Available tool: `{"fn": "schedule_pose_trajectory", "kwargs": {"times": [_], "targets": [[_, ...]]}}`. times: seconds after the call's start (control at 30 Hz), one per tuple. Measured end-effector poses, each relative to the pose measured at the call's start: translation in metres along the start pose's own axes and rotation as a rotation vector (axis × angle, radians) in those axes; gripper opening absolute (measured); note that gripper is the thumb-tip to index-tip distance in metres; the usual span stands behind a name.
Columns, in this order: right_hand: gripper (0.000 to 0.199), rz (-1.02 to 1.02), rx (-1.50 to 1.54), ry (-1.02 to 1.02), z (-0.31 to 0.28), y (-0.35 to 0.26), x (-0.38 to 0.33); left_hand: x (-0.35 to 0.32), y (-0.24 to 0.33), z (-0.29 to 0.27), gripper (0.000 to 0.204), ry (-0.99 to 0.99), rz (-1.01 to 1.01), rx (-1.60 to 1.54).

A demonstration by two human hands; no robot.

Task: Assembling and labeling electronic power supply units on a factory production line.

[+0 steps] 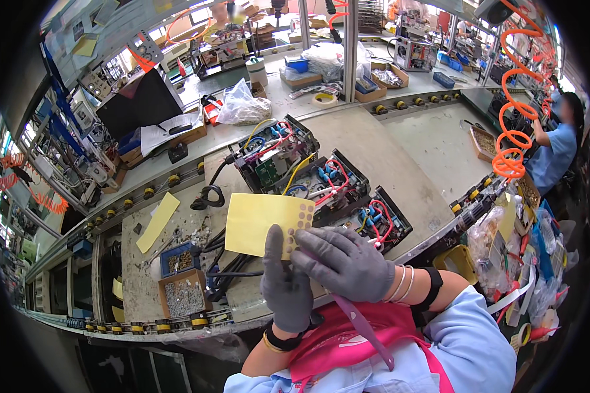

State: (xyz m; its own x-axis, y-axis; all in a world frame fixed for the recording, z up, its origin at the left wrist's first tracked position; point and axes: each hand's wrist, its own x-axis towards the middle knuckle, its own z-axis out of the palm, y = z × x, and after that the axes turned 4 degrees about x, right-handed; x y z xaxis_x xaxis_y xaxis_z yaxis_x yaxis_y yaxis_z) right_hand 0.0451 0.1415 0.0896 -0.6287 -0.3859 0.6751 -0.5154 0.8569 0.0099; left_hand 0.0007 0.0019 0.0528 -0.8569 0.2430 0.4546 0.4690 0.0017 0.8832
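A yellow sheet of round stickers point(259, 223) is held up in front of me, with rows of small round dots along its right side. My left hand point(287, 288), in a grey glove, grips its lower edge with a finger lying upright over the front. My right hand point(347, 263), gloved the same way, has its fingers together at the lower right corner, over the dots; its thumb is hidden. Just beyond the sheet stand three opened electronic units, a near one point(377, 226), a middle one point(334, 183) and a far one point(275, 154), with red, yellow and blue wiring.
On the left part of the bench are a blue bin point(179, 260) and a cardboard box point(183, 296) of small parts, a yellow strip point(158, 223) and black cables point(228, 278). Coiled orange hose point(514, 124) hangs at right near another person point(557, 141). Bagged material point(491, 242) stands right of the bench.
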Motion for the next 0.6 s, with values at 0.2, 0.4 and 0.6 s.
{"fn": "schedule_pose_trajectory", "kwargs": {"times": [0.2, 0.4, 0.6], "targets": [[0.04, 0.041, 0.004, -0.005, 0.0, -0.005, -0.001, -0.002, -0.01, 0.003, 0.053, 0.084, 0.079, 0.08], [0.041, 0.05, -0.007, -0.001, 0.002, -0.007, -0.002, -0.005, -0.01, 0.003, 0.055, 0.083, 0.064, 0.134], [0.041, 0.054, 0.002, -0.008, 0.002, -0.004, -0.003, -0.01, -0.014, 0.0, 0.053, 0.046, 0.032, 0.115]]}}
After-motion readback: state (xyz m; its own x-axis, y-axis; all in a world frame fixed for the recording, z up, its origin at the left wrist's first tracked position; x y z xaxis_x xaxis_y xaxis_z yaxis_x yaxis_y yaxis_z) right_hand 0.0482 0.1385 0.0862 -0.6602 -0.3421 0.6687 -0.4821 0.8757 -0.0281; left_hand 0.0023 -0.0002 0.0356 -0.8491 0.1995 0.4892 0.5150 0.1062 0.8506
